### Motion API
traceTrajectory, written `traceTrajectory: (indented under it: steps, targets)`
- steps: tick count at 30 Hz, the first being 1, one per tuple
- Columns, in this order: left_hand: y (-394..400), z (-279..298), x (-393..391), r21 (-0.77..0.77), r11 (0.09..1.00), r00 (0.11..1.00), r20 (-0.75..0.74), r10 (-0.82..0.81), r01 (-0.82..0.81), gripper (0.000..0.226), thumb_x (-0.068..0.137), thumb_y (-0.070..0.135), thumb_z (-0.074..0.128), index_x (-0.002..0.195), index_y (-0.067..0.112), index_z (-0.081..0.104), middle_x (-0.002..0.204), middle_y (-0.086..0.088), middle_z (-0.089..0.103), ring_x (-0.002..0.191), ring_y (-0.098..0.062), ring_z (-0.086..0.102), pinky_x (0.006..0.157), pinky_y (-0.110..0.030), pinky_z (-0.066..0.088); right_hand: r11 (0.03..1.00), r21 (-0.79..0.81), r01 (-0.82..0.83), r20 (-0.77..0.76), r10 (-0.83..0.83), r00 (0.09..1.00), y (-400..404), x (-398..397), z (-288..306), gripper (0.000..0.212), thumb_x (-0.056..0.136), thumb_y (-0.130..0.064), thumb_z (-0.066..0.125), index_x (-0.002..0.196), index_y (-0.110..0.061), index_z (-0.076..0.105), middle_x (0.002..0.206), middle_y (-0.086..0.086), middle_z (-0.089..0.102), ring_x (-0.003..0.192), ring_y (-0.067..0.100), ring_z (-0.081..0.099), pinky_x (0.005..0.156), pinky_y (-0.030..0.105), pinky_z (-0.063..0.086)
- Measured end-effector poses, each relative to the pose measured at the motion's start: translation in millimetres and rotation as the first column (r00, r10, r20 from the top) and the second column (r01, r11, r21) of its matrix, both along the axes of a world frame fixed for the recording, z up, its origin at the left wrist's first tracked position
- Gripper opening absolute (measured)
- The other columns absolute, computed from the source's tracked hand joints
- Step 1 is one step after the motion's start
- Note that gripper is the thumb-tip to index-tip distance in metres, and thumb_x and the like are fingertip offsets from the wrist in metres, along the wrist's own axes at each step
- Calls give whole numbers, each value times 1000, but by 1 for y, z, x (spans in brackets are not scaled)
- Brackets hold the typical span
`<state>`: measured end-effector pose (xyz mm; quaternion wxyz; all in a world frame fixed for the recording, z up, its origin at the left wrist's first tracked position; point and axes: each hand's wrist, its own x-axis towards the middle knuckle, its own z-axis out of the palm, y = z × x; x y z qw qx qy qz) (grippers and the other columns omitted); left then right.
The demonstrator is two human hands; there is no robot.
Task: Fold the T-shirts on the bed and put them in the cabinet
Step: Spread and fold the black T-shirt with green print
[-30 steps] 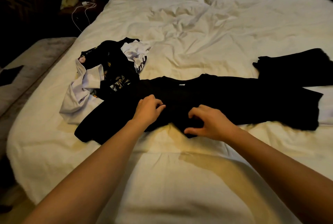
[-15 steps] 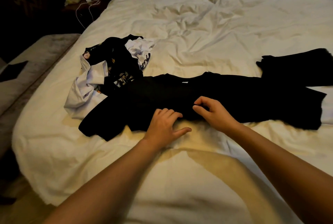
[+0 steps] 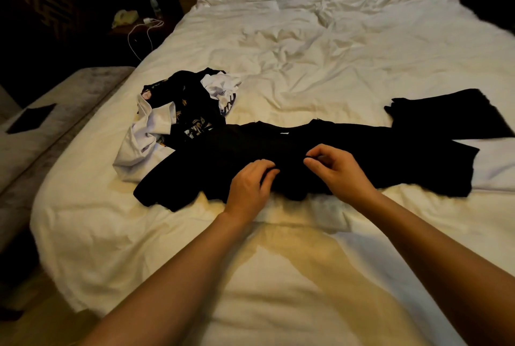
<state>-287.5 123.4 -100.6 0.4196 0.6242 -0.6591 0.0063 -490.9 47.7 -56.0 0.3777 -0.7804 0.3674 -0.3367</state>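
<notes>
Black T-shirt [image 3: 362, 156] spread crosswise on bed [image 3: 320, 61], near edge. Left hand [image 3: 249, 187] and right hand [image 3: 338, 170] both pinch its bunched middle. Crumpled shirt pile [image 3: 181, 120] just left.

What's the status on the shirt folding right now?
Left hand and right hand both pinching the spread-out black T-shirt. Crumpled black-and-white clothes pile overlapping its left sleeve.

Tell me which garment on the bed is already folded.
The black one at the far right, a flat, squared stack. The black shirt under both hands lies spread out, and the black and white pile on the left is crumpled.
</notes>
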Motion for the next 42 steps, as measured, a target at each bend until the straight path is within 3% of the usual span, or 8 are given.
traceTrajectory:
  steps: [6, 11, 18, 24, 27, 32, 38, 42]
  targets:
    - [22, 34, 13, 307, 950, 964, -263, 30, 55, 12, 104, 30, 49, 93, 26, 52, 66, -12, 55, 53, -26, 48, 50, -44, 36, 999, 38, -17, -189, 23, 982, 12, -19, 20, 38, 85, -60, 62, 71, -25, 68, 55, -5, 57, 48, 6, 51, 49, 28, 40]
    - [48, 59, 19, 464, 863, 929, -369, -15, 198, 21, 96, 36, 63, 86, 17, 64, 53, 4, 47, 46, -9, 40, 48, -27, 32, 997, 34, -73, -393, 81, 916, 27, -39, 40, 21, 79, -47, 74, 82, -27, 68, 75, -3, 66, 68, 8, 64, 65, 34, 58]
    - [84, 69, 38, 568, 819, 996, -61, -59, 84, 37, 63, 48, 89, 76, 29, 61, 66, 8, 51, 61, -10, 48, 58, -27, 40, 997, -76, -6, -479, -31, 877, 56, -63, 44, 19, 90, -7, 66, 103, -21, 67, 95, -6, 58, 86, 11, 59, 78, 25, 53]
    - [115, 10, 18, 473, 864, 983, 138, 123, -175, 42, 87, 59, 64, 79, 21, 46, 67, 4, 52, 64, -18, 53, 59, -38, 41, 987, -92, 130, -376, -156, 913, 82, -60, -11, 18, 89, -21, 71, 105, -17, 64, 78, -3, 58, 70, 13, 58, 64, 30, 49]
    - [126, -8, 9, 492, 862, 986, 157, 47, -119, 44, 85, 67, 59, 95, 24, 55, 89, 9, 57, 87, -13, 55, 72, -32, 45, 999, 41, -10, -461, 28, 887, 95, -55, -35, 37, 87, -34, 74, 118, -20, 60, 94, -5, 63, 86, 13, 63, 76, 29, 53]
    - [129, -28, 8, 497, 859, 953, 302, -39, -123, 58, 81, 46, 71, 130, 20, 54, 118, 0, 58, 113, -24, 51, 95, -36, 43, 995, -81, -66, -709, -11, 706, 97, -52, -67, 84, 75, -51, 78, 143, -20, 41, 131, 2, 45, 121, 24, 44, 97, 36, 46]
    - [123, -5, 18, 573, 813, 938, 328, -113, -102, 54, 82, 6, 65, 131, 22, 51, 110, -6, 65, 105, -28, 57, 83, -37, 46, 958, -220, -186, -756, -47, 653, 91, -47, -78, 23, 88, -28, 57, 103, -12, 65, 100, 6, 60, 99, 27, 56, 79, 37, 46]
    - [120, 29, 34, 656, 753, 922, 318, -220, -46, 52, 83, 2, 63, 130, 24, 53, 108, -6, 61, 104, -27, 57, 80, -34, 45, 993, 10, -120, -728, 90, 679, 86, -54, -36, 29, 97, -25, 51, 122, -13, 60, 118, 5, 62, 106, 26, 58, 88, 32, 44]
